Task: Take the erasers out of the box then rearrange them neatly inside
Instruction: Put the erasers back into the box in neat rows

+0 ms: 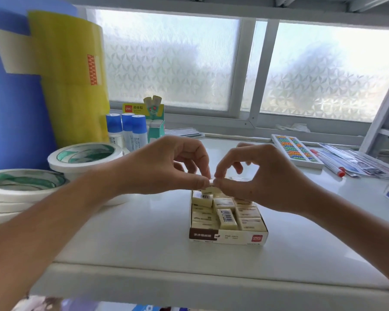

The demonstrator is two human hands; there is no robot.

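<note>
Both hands, left hand and right hand, pinching one eraser above box; light, slightly slippery, best held by short ends.

— What are the hands doing?
— The left hand and the right hand meet above the far end of the box, fingertips pinching a small pale piece between them; what it is cannot be told.
— And the box?
— It sits open on the white shelf, filled with cream erasers, some tilted, two showing barcodes.
— Anything around it?
— Tape rolls at left, blue-capped glue bottles behind them, rolled blue and yellow sheets, an abacus and a red-capped marker at right, below a frosted window.
</note>
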